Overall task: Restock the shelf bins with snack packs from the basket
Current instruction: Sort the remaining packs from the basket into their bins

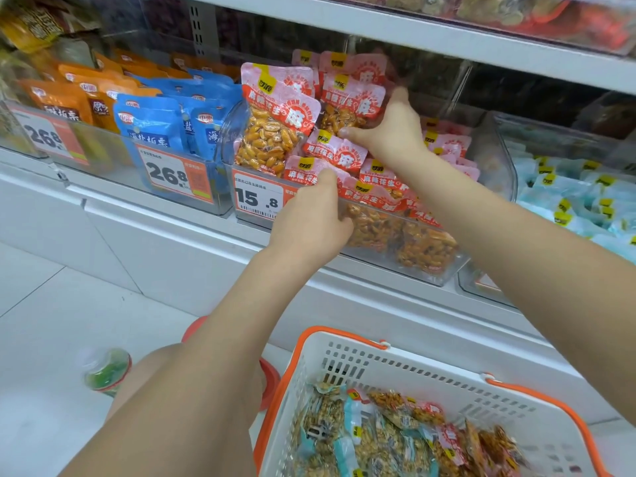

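I take the clear bin of pink peanut packs (347,201) as my landmark, the one with the 15.8 price tag (256,197) on its front wall. My left hand (309,215) is at that front wall just right of the tag, thumb up over the rim against a pink pack and fingers curled around the lip, so it grips the bin edge; I cannot tell whether it also pinches a pack. My right hand (389,130) reaches deeper into the same bin, toward its back, with the fingers spread and the thumb pressed against an upright pink pack (351,101), holding the standing row in place; the fingers look mostly straight, and those behind the pack are hidden from me. Left of the bin stands a bin of blue packs (161,129) with a 26.8 tag, and further left a bin of orange packs (69,98). Right of the landmark bin, a bin of pale blue packs (568,197) with yellow labels. Below the bin and nearer to me sits the white basket (395,370) with orange handles, holding a loose heap of snack packs (395,438), some teal-edged, some pink-edged, well apart from both hands. Below and left of the bin, on the floor past my knee, stands a bottle (108,370) with green contents and an orange band.
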